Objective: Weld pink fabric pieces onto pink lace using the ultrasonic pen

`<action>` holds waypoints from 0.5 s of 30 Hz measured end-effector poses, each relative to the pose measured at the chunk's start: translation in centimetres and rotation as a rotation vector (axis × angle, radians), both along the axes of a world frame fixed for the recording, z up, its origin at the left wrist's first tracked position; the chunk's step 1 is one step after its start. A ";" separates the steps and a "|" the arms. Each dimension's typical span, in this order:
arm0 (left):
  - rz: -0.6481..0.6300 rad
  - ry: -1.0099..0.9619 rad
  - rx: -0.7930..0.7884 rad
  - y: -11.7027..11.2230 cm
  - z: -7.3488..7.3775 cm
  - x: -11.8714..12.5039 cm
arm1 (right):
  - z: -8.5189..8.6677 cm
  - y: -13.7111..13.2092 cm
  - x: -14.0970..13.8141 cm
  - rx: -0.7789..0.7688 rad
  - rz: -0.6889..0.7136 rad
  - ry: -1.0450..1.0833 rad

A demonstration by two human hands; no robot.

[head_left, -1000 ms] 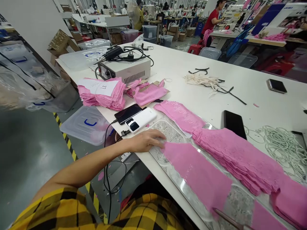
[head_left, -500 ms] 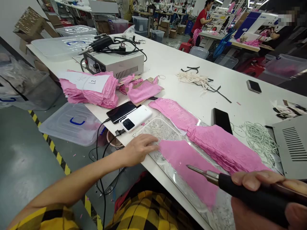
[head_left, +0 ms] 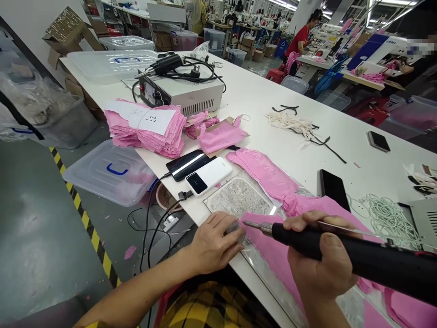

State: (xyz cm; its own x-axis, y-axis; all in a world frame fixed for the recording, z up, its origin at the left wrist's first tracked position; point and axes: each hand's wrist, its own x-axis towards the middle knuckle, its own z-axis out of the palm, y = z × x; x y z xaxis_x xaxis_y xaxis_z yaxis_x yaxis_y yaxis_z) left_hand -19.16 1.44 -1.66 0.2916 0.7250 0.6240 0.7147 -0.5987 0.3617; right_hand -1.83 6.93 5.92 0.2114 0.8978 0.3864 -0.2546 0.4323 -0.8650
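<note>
My right hand [head_left: 324, 255] grips a black pen-type hand tool [head_left: 307, 241] with a pointed metal tip. Its tip is over the left end of a flat pink fabric piece [head_left: 269, 255], close to my left hand; whether it touches the cloth I cannot tell. My left hand [head_left: 218, 241] is closed, with bent fingers at that same end of the fabric, and what its fingertips hold, if anything, is hidden. Beneath lies a clear plate [head_left: 235, 196] with a speckled grey surface. Behind it is a stack of pink lace pieces [head_left: 262, 171], partly covered by my right hand and the tool.
A white power bank [head_left: 213, 175] and a dark phone [head_left: 187, 164] lie left, with cables hanging down. Farther back are a tied pink bundle [head_left: 146, 127] and a control box [head_left: 184, 93] bearing a similar tool. Pale green cord [head_left: 389, 216] lies right. A co-worker [head_left: 300, 41] sits beyond.
The tool has moved left across the pink piece to its end near my left hand. My left fingers have curled in more. The whole view has shifted slightly.
</note>
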 end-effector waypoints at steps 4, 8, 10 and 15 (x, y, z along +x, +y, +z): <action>0.019 0.009 0.003 0.1 0.0 -0.1 | -0.3 0.0 -0.1 0.015 0.007 -0.018; 0.033 0.015 -0.005 0.1 0.1 0.0 | -0.6 0.0 -0.3 0.002 0.008 -0.031; 0.031 0.016 -0.011 0.1 0.1 0.1 | -0.7 0.1 -0.4 -0.016 0.004 -0.027; 0.031 0.020 -0.015 0.1 0.0 0.1 | -0.6 0.1 -0.4 -0.032 0.018 -0.027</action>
State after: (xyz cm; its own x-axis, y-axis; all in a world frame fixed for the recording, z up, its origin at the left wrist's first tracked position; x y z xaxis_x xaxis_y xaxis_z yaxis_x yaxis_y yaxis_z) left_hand -19.09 1.54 -1.67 0.2815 0.7432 0.6069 0.7399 -0.5709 0.3559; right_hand -2.21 7.07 5.34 0.1852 0.9133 0.3627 -0.2382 0.3998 -0.8851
